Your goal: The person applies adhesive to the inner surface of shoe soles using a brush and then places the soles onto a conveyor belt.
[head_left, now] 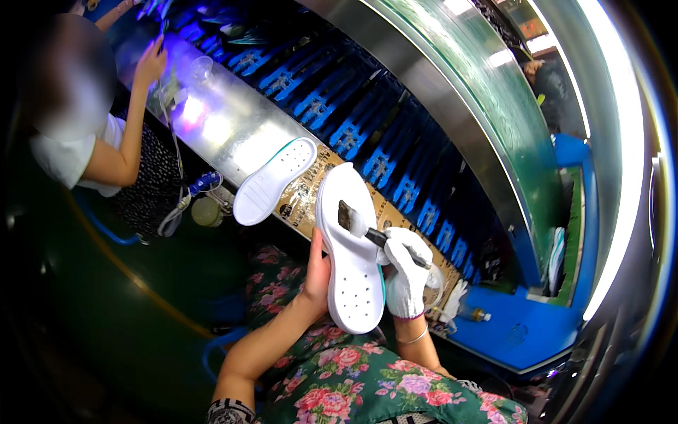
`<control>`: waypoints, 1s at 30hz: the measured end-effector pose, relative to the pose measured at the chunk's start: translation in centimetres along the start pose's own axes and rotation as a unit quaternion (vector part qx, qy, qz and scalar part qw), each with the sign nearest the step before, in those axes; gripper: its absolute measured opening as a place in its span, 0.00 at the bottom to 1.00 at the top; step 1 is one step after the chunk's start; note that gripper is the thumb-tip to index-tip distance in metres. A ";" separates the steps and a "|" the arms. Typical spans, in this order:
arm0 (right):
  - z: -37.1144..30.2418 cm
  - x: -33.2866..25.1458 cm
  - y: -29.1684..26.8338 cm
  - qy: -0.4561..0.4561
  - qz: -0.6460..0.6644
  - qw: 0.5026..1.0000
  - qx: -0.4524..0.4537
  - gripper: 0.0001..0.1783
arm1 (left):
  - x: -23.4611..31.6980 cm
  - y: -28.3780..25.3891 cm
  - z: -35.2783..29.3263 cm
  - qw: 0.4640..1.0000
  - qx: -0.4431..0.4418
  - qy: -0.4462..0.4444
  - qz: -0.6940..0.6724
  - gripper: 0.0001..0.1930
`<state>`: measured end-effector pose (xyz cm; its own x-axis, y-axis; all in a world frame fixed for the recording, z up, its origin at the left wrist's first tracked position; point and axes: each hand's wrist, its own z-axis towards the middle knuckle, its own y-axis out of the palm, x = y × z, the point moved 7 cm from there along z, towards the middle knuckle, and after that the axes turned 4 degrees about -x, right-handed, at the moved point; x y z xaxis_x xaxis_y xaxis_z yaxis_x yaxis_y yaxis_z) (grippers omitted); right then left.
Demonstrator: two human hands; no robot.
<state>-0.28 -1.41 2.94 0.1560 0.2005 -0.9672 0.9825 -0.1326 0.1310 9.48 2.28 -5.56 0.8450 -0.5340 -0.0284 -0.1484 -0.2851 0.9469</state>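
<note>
My bare left hand [318, 279] grips a white shoe sole [349, 258] by its left edge. The sole stands tilted up over my lap, its inner face toward me, with small holes at the near end. My right hand [407, 275], in a white knit glove, is closed round the dark handle of a brush [353, 220]. The brush's bristles lie on or just over the upper half of the sole; contact is hard to tell. A second white sole [272, 185] with a teal edge lies face up on the bench, left of the one in my hand.
Brown cardboard [300, 205] covers part of the metal bench [219, 120]. Beyond runs a conveyor with blue racks [378, 166] beside a curved machine housing [466, 113]. A co-worker's hand [150, 65] is at the far left. A small bottle [478, 313] lies on a blue surface [501, 336].
</note>
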 end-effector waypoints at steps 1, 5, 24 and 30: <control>0.1 -0.9 0.2 -0.019 -0.014 1.000 -0.014 0.08 | 0.2 0.6 0.1 1.000 -0.011 -0.006 0.009 0.50; -0.2 -3.9 0.6 -0.073 -0.127 0.988 -0.056 0.08 | 0.8 2.6 0.3 0.998 -0.023 0.008 0.065 0.51; -0.7 -11.9 -1.2 -0.359 -0.313 0.879 0.027 0.11 | -3.0 6.6 0.8 0.983 -0.056 -0.015 0.176 0.50; -2.6 -12.1 0.2 -0.385 -0.410 0.827 -0.022 0.12 | -4.3 6.1 1.5 0.966 -0.094 -0.033 0.238 0.49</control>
<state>-1.74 -1.34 15.19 -0.6584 -0.4735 -0.5851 0.7317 -0.2201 -0.6451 4.18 1.58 -0.13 0.6688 -0.6200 0.4102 -0.4116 0.1507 0.8988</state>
